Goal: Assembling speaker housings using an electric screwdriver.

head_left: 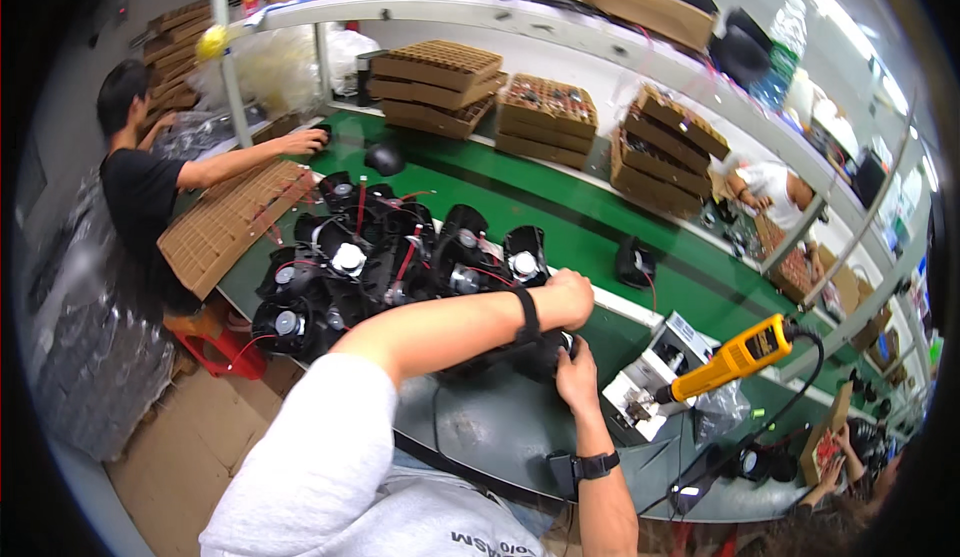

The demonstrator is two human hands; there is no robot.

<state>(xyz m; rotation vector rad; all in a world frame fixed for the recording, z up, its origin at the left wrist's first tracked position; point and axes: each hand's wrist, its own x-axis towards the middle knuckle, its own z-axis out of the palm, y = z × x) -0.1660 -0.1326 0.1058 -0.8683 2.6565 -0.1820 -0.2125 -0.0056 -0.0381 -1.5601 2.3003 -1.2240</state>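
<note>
My left arm reaches across the bench. Its hand (568,299) is closed beside the pile, and whatever lies in its fingers is hidden. Just below it, my right hand (577,375) grips the edge of a black plastic housing (541,357), which my left forearm partly covers. Left of my hands sits a crowded group of curved black housings (395,257), several with round silver-white parts and red wires. One with a silver round part (524,265) stands right by my left hand.
A yellow electric screwdriver (735,357) leans over a white box-shaped fixture (640,387) at right. Beyond runs a green conveyor (540,189) carrying a black housing (634,262). Cardboard trays (548,107) line its far side. At left a co-worker (140,177) reaches over a partitioned tray (235,222).
</note>
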